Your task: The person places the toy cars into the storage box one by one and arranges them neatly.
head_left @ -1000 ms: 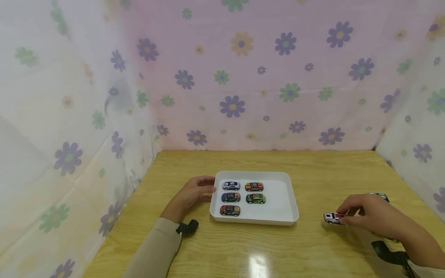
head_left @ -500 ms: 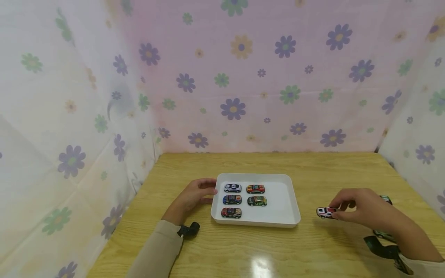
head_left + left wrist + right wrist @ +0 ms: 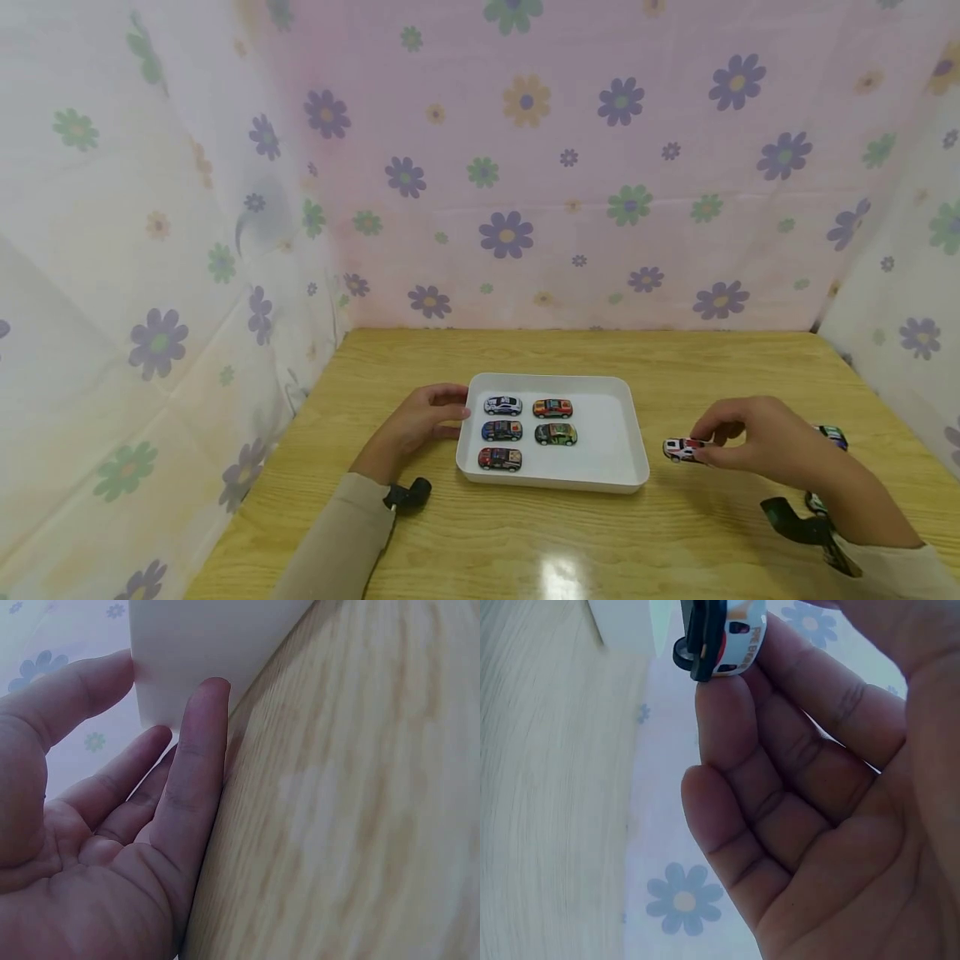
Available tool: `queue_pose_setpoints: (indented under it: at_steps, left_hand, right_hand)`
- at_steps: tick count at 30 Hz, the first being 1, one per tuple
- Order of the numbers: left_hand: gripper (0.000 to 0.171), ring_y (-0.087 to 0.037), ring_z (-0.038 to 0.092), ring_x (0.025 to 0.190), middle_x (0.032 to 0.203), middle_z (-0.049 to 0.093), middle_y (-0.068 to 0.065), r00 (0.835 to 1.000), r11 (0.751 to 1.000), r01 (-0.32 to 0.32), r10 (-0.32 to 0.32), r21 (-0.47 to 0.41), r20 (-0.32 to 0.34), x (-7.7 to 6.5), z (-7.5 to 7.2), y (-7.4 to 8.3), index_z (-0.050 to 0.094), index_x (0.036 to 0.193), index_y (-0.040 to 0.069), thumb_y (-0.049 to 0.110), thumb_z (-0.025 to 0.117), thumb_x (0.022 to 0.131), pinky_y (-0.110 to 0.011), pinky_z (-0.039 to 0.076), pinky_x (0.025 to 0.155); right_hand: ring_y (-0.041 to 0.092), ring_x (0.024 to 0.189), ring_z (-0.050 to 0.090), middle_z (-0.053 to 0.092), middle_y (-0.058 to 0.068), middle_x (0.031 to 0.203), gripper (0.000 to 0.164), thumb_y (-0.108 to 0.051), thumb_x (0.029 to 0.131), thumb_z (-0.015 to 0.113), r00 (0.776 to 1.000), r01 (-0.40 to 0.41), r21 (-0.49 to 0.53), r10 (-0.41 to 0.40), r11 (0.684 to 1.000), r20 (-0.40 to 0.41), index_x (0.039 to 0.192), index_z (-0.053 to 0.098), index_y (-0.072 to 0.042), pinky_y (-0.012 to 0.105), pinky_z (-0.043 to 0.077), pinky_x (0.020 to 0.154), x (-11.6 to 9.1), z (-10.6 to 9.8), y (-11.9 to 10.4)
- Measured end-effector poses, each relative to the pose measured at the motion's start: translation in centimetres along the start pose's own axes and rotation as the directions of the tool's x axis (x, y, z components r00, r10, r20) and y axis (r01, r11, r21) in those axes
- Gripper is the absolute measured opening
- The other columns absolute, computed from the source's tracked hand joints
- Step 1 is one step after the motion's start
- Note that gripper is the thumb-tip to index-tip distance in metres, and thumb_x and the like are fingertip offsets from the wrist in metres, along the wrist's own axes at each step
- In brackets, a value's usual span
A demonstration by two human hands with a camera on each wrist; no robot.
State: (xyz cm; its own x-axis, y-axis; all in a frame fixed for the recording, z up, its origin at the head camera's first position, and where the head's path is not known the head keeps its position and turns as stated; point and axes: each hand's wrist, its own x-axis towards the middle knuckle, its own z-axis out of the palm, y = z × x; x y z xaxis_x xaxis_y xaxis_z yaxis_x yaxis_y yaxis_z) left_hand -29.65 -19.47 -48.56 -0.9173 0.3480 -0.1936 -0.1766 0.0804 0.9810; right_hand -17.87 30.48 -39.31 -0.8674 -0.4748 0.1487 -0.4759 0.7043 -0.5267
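A white tray holds several toy cars: a white one, a blue one and a dark red one in the left column, an orange-red one and a green one beside them. My left hand touches the tray's left side with extended fingers; in the left wrist view, the fingertips lie against its wall. Right of the tray, my right hand pinches a white and red toy car above the table. The right wrist view shows this car at the fingertips.
Two more toy cars stand at the right on the wooden table, one dark and one green, both partly hidden by the right arm. A flowered cloth surrounds the table at the back and sides.
My right hand has carried the white and red toy car leftward and slightly away, closer to the tray. The left hand stays at the tray's side. The view has shifted slightly.
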Motion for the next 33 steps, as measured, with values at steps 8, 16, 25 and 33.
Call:
queue_pose_setpoints:
  at_steps: [8,16,25,33]
  left_hand:
    - [0.048,-0.027,0.068,0.117,0.141,0.061,-0.015,1.0,1.0,-0.005,0.005,0.006,0.007,0.1,0.2,0.1,0.058,0.142,0.004,0.009,0.073,0.097,-0.044,0.063,0.092]
    - [0.048,-0.027,0.067,0.117,0.141,0.06,-0.017,1.0,1.0,-0.008,0.008,0.008,-0.002,0.0,0.0,0.1,0.057,0.142,0.003,0.009,0.073,0.097,-0.044,0.063,0.092]
    - [0.049,-0.027,0.067,0.118,0.143,0.059,-0.017,1.0,1.0,-0.002,0.002,0.021,0.013,-0.1,-0.1,-0.1,0.056,0.143,0.002,0.01,0.072,0.098,-0.044,0.062,0.093]
    - [0.048,-0.027,0.067,0.118,0.142,0.059,-0.018,1.0,1.0,-0.008,0.008,0.014,0.009,-0.3,0.1,0.3,0.056,0.143,0.002,0.01,0.071,0.098,-0.044,0.062,0.093]
  right_hand:
    - [-0.002,0.079,0.063,0.07,-0.019,0.09,0.012,-0.036,0.091,0.081,1.0,0.014,-0.017,-0.015,1.0,-0.007,0.1,0.076,-0.032,0.024,0.056,0.066,1.0,0.3,-0.2]
    - [-0.001,0.081,0.065,0.072,-0.02,0.093,0.009,-0.032,0.091,0.081,0.995,0.102,-0.008,-0.102,0.995,-0.01,0.099,0.077,-0.032,0.029,0.059,0.069,3.2,1.1,-1.0]
    - [0.0,0.082,0.066,0.072,-0.018,0.094,0.008,-0.029,0.091,0.082,0.993,0.12,0.007,-0.12,0.993,-0.01,0.098,0.078,-0.03,0.029,0.06,0.071,5.1,2.0,-1.8]
    - [0.001,0.084,0.066,0.073,-0.016,0.096,0.009,-0.027,0.091,0.082,0.989,0.145,0.05,-0.144,0.988,-0.033,0.099,0.078,-0.029,0.03,0.06,0.073,6.5,2.7,-2.7]
